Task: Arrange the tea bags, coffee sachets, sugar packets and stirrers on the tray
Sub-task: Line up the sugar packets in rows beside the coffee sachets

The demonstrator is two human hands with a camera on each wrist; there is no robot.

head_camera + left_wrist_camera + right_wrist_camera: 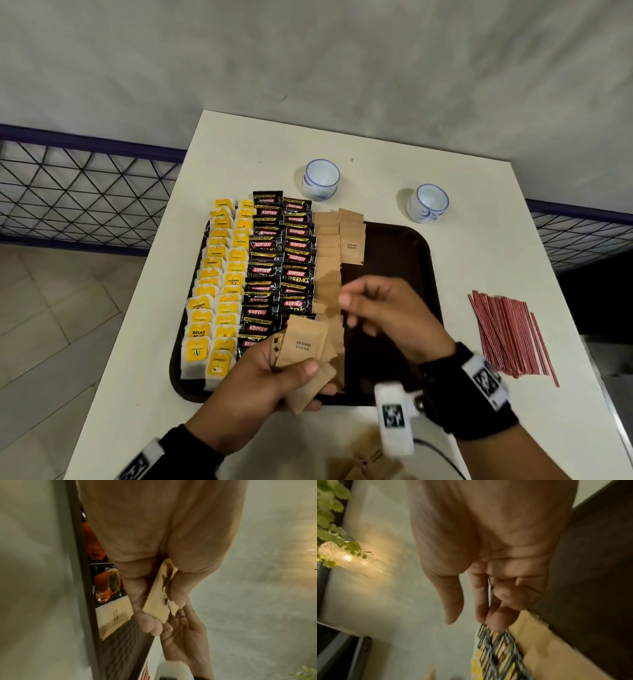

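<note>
Left hand (270,373) is pinching a fanned stack of brown sugar packets (303,346) over the tray (404,246), right hand (387,318) hovering loosely curled, empty; loose fan risking slipping onto the coffee sachets (281,253).

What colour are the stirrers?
The stirrers are red with thin white stripes, clearest in the head view.

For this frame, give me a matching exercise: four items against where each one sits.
Items:
1. tea bags
2. coffee sachets
3. stirrers
4. sugar packets stack

Places:
A. on the table, right of the tray
B. held in the left hand
C. leftmost columns on the tray
D. tray columns just right of the yellow ones

Pairs: 1-C, 2-D, 3-A, 4-B
</note>
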